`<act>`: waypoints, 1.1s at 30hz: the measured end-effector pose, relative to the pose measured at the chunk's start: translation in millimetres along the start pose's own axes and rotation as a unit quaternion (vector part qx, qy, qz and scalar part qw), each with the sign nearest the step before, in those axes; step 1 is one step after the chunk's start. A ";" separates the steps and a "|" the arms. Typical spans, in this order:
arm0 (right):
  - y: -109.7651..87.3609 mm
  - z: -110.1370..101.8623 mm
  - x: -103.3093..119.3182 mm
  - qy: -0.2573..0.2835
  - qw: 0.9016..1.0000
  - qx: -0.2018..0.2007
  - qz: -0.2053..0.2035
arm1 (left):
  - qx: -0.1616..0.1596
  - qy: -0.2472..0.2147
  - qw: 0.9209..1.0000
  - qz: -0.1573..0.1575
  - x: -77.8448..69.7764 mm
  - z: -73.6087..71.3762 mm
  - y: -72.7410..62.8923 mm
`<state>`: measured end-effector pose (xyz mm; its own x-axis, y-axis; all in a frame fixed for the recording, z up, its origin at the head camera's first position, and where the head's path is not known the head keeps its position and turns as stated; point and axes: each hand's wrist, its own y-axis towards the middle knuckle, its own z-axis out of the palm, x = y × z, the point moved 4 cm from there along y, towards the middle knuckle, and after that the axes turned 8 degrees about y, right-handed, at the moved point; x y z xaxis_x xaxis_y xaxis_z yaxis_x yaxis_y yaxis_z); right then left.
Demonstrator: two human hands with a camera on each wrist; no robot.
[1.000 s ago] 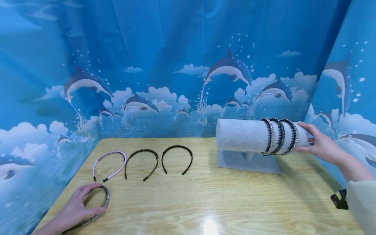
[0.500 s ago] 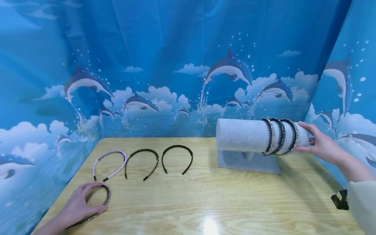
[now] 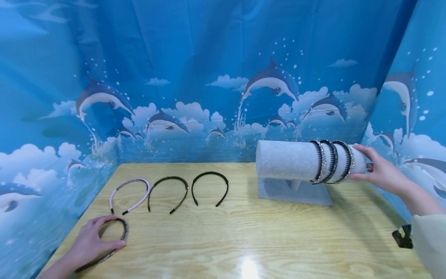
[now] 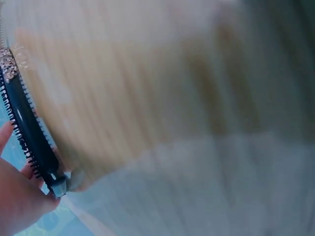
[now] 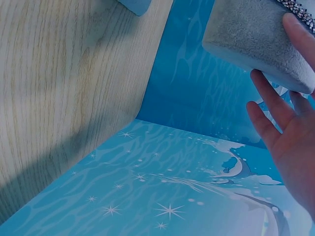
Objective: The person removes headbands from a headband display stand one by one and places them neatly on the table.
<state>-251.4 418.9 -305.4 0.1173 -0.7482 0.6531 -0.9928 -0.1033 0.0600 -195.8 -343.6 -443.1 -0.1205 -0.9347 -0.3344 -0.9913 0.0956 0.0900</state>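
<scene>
At the front left of the table, my left hand holds a dark toothed headband between thumb and fingers. The left wrist view shows this headband as black with comb teeth and a cluster of sparkling stones, part of it cut off by the frame. On the right, my right hand grips the end of a grey velvet display roll, thumb in front and a finger on top. Three dark headbands circle the roll: a stone-studded one, a black one and another sparkling one.
Behind the left hand, a lilac headband, a dark headband with a small stone and a black headband lie in a row on the wooden table. The roll's flat grey base stands near the back edge. Dolphin-printed curtains surround the table.
My left hand and the headband in it have shifted slightly, first right and then back left. The right hand, the roll and the other headbands stay where they were.
</scene>
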 end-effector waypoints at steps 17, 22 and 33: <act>-0.6 -0.7 1.1 0.006 1.000 0.006 0.005 | 0.009 0.029 0.999 -0.032 0.4 0.3 2.5; -0.2 -1.0 1.1 0.008 1.000 0.006 0.007 | 0.010 0.032 0.999 -0.033 1.2 1.0 2.4; -0.2 -0.8 0.4 0.011 1.000 0.007 0.011 | 0.004 0.047 0.997 -0.056 3.1 -1.6 2.5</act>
<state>-251.1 419.2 -304.6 0.0944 -0.7363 0.6701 -0.9948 -0.0960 0.0347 -198.6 -346.8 -442.3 -0.0040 -0.9677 -0.2522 -0.9987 -0.0088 0.0498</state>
